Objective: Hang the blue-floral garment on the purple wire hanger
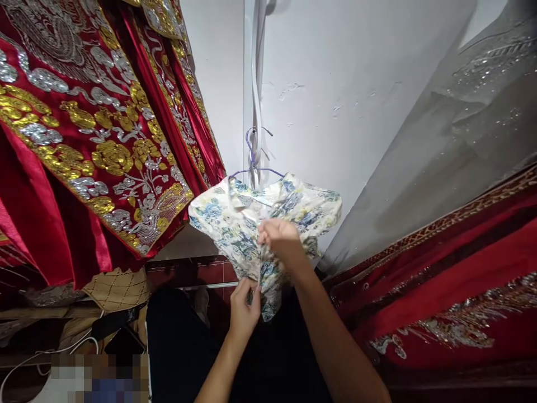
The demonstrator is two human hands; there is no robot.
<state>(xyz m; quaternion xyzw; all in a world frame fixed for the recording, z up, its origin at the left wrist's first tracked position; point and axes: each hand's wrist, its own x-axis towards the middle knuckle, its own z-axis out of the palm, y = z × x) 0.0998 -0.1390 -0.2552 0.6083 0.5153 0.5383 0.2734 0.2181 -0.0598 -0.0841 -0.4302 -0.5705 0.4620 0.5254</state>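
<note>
A white top with blue and yellow flowers (235, 238) hangs in front of me on a thin purple wire hanger (268, 169). My left hand (245, 305) pinches the front edge of the top near its lower end. Higher up, my right hand (280, 238) is closed at the same front opening, below the neckline, its fingers curled and slightly blurred. Whether a button or only cloth is between the right fingertips cannot be made out. The lower tip of the top hangs between my forearms.
Red robes with gold and silver embroidery (113, 157) hang at the left. A sheer white sequined cloth (482, 112) and red beaded fabric (461, 291) are on the right. White straps (255, 67) run down the white wall (335, 73). A white cable (62, 350) lies lower left.
</note>
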